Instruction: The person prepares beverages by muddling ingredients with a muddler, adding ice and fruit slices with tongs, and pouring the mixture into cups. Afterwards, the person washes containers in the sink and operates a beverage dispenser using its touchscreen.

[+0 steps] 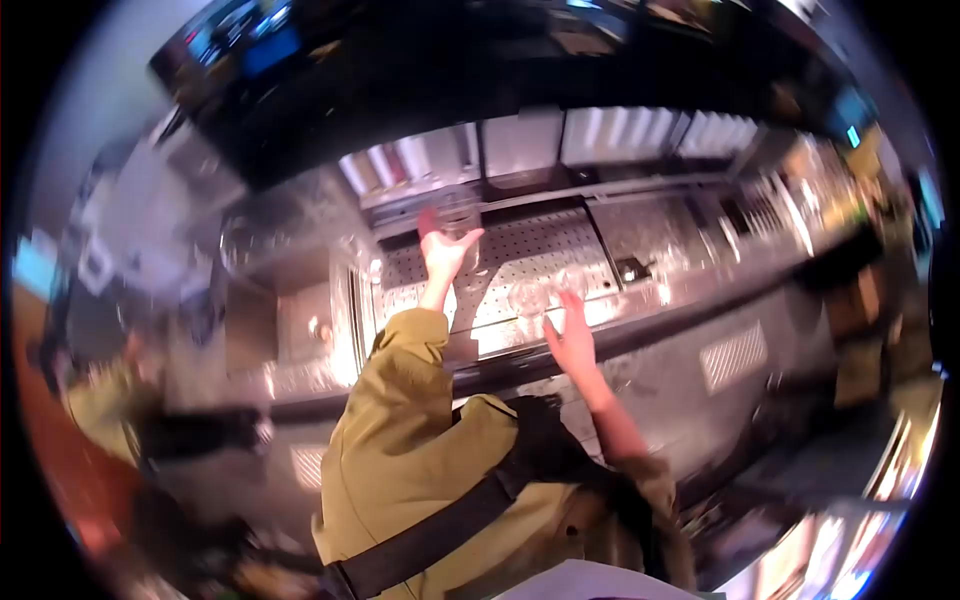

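Note:
My left hand [444, 250] is stretched forward over a perforated metal drain tray [520, 240]. Its thumb and fingers are apart around what looks like a clear drinking glass [459, 212] at the tray's back edge, though blur softens the contact. At the tray's front, my right hand [573, 337] is open, with thumb and fingers spread. Just left of its fingertips a clear glass [528, 298] stands on the tray. Another clear glass [568, 280] is right behind those fingertips.
A metal sink [290, 325] lies left of the tray. Behind it runs a row of light-coloured bins [615, 133]. A dark rail [690, 315] borders the counter's front. At far left, a blurred person in a yellowish sleeve [105, 410] is nearby.

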### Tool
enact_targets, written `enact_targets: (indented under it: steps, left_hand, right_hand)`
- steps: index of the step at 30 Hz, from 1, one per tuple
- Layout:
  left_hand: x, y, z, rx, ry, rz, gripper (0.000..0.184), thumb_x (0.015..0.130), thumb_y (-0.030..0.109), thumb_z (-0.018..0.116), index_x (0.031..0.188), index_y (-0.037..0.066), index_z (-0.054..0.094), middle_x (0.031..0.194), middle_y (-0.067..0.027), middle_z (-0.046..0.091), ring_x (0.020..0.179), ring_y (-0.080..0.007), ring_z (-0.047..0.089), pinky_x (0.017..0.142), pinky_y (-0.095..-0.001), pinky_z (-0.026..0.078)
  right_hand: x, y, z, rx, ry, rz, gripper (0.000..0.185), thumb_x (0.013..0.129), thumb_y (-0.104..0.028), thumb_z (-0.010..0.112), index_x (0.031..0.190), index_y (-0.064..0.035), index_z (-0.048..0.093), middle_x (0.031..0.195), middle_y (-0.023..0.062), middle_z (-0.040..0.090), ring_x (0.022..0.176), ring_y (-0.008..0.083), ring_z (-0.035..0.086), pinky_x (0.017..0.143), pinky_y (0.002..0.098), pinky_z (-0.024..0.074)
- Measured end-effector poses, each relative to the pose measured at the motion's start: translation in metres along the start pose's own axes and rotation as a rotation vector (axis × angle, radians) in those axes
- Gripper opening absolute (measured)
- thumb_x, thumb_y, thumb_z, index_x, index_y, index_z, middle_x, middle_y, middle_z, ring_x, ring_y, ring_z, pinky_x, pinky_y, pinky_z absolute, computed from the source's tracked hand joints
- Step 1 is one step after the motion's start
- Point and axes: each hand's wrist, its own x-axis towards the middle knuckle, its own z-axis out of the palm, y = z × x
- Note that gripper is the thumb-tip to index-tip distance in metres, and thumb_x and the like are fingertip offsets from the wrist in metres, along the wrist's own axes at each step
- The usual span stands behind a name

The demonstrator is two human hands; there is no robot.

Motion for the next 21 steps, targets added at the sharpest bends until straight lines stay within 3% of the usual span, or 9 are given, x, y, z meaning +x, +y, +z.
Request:
enact_targets:
  steps: [1,3,5,7,10,11,15,17,21]
  left_hand:
    - [-0.007,0.007,-0.003,0.103,0.048,-0.011,0.118,0.051,0.038,0.093,0.138,-0.009,0.028,0.134,-0.0277,0.041,0.127,-0.0369,0.041,0.108,-0.0411,0.035]
    - [-0.02,0.041,-0.019,0.205,0.128,-0.063,0.124,0.053,0.037,0.092,0.141,-0.011,0.019,0.134,-0.0307,0.037,0.126,-0.0415,0.04,0.107,-0.0436,0.036]
    - [-0.033,0.057,-0.041,0.201,0.116,-0.165,0.123,0.057,0.032,0.09,0.142,-0.01,0.013,0.135,-0.0326,0.033,0.126,-0.0432,0.038,0.107,-0.045,0.035]
    - [-0.041,0.083,-0.084,0.089,0.18,-0.163,0.102,0.064,0.023,0.086,0.14,-0.005,0.024,0.13,-0.0274,0.038,0.121,-0.0383,0.042,0.105,-0.0424,0.037]
    - [-0.049,0.069,-0.158,0.398,0.463,0.173,0.082,0.066,0.028,0.084,0.13,-0.002,0.042,0.122,-0.0179,0.049,0.113,-0.0316,0.05,0.098,-0.0397,0.041]
    - [-0.049,0.069,-0.187,0.511,0.496,0.19,0.07,0.066,0.028,0.083,0.122,-0.001,0.051,0.115,-0.0164,0.055,0.109,-0.0304,0.053,0.096,-0.039,0.043]
    - [-0.015,0.041,-0.294,0.506,0.491,-0.043,0.047,0.066,0.03,0.083,0.1,0.002,0.065,0.101,-0.0136,0.063,0.098,-0.0266,0.061,0.09,-0.0361,0.048]
    - [0.021,0.026,-0.342,0.501,0.499,-0.092,0.047,0.068,0.04,0.079,0.099,0.007,0.064,0.104,-0.0133,0.06,0.103,-0.03,0.056,0.093,-0.0397,0.044]
    - [0.12,0.001,-0.437,0.643,0.56,-0.116,0.051,0.068,0.041,0.078,0.101,0.004,0.063,0.105,-0.0183,0.06,0.102,-0.0319,0.058,0.091,-0.0397,0.047]
  right_hand:
    - [-0.022,0.0,-0.023,0.079,0.052,-0.004,0.068,0.077,-0.01,0.071,0.136,-0.0021,0.038,0.127,0.0223,0.047,0.116,0.0369,0.048,0.097,0.043,0.0435]
    - [-0.07,0.025,-0.032,0.134,0.088,0.315,0.06,0.078,-0.01,0.072,0.131,-0.0011,0.043,0.124,0.0196,0.049,0.115,0.0319,0.05,0.091,0.0419,0.0464]
    - [-0.101,0.024,-0.059,0.216,0.094,0.422,0.053,0.08,-0.011,0.072,0.126,-0.0004,0.047,0.12,0.018,0.052,0.107,0.0289,0.054,0.083,0.0393,0.0499]
    - [-0.137,0.04,-0.057,0.31,0.179,0.51,0.04,0.081,-0.013,0.072,0.114,-0.0002,0.056,0.101,0.0138,0.06,0.089,0.0259,0.06,0.076,0.0365,0.0509]
    - [-0.229,0.123,-0.022,0.205,0.095,0.534,0.015,0.083,-0.014,0.07,0.087,-0.0029,0.061,0.071,0.0065,0.061,0.068,0.0203,0.059,0.067,0.0322,0.0492]
    - [-0.304,0.195,0.021,0.44,0.041,0.785,0.01,0.082,-0.01,0.068,0.086,-0.0037,0.061,0.073,0.0052,0.062,0.069,0.0183,0.059,0.068,0.0309,0.0498]
    - [-0.286,0.121,0.002,0.181,-0.19,0.889,0.01,0.084,-0.012,0.066,0.086,-0.0038,0.061,0.073,0.0053,0.062,0.068,0.0184,0.059,0.066,0.0309,0.0496]
    - [-0.272,0.102,0.008,0.157,-0.26,0.884,0.01,0.085,-0.013,0.065,0.085,-0.0038,0.061,0.073,0.0054,0.062,0.067,0.0184,0.059,0.066,0.031,0.0495]
    - [-0.236,0.062,0.029,0.106,-0.375,0.864,0.011,0.086,-0.014,0.064,0.085,-0.0039,0.061,0.072,0.0055,0.062,0.066,0.0184,0.059,0.064,0.031,0.0493]
